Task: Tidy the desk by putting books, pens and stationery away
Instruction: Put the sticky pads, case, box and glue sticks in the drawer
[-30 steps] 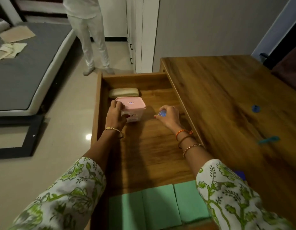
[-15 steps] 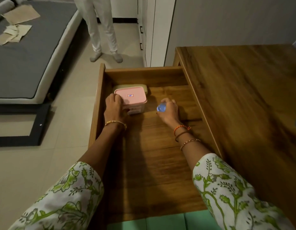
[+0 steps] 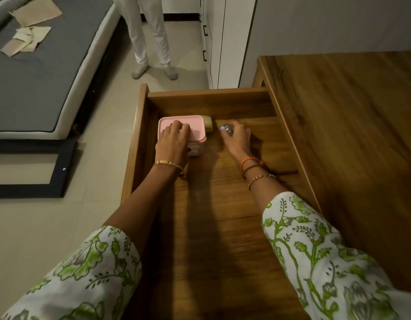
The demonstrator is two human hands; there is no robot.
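Pink box (image 3: 195, 128) lies under left-hand fingers (image 3: 174, 129) spread flat; right-hand fingers (image 3: 234, 131) pinch small bottle (image 3: 226, 129).

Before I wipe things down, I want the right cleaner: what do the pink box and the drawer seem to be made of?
Pink box: probably plastic, with a smooth, even matte lid and moulded raised rim.
Drawer: wood or wood-look laminate, with brown grain streaks and a low satin sheen; which of the two cannot be told.
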